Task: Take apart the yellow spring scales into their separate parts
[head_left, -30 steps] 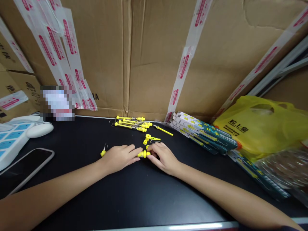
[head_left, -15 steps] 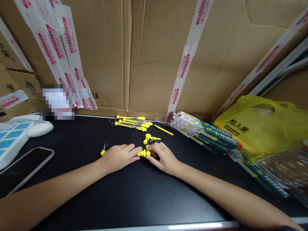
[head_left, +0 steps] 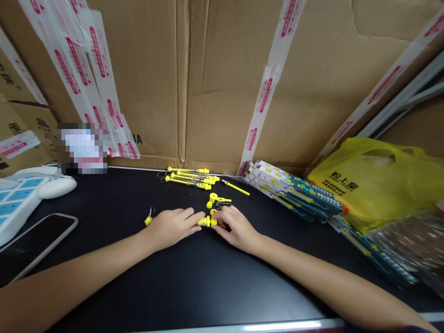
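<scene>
My left hand is closed around a yellow rod-like tool, whose hooked end pokes out at the left of the hand. At the tool's right end, my right hand pinches a small yellow cap. Just beyond the fingers lie loose yellow parts, with a ring and a thin wire hook. Farther back, several yellow tools lie in a pile, and a thin yellow rod points off to the right.
Packaged boxes are stacked at the right, beside a yellow plastic bag and a clear-wrapped bundle. A phone and a white power strip lie left. Large taped cardboard boxes stand behind the black table.
</scene>
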The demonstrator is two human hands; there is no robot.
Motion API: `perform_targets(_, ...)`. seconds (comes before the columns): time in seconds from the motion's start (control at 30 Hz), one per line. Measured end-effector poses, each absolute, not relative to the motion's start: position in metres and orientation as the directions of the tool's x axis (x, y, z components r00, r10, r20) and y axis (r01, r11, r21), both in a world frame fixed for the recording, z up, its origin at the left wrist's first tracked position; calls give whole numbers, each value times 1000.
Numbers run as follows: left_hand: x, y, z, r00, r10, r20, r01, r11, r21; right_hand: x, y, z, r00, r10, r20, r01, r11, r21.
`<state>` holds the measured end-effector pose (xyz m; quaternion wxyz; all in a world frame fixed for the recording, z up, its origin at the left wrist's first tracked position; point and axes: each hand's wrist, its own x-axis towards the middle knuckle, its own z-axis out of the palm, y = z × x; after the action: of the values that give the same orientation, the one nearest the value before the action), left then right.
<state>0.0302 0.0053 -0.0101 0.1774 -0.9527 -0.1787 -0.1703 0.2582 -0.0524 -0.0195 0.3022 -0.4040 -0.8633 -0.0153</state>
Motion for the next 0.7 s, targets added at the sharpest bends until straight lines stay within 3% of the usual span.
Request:
perform_targets(0.17,31,5,-9,878,284,385,400,-877,-267,258,-54,-15,-460,742,487,746,621,-242)
perform_targets(0.33,30,5,-10,874,277,400,398,-879,-261,257,-53,-13,-481,772,416,782,592,-194)
perform_targets(0.7,31,5,-9,876,295,380,406,-878,-254,257,-54,-16,-463,767,444,763,600,-241)
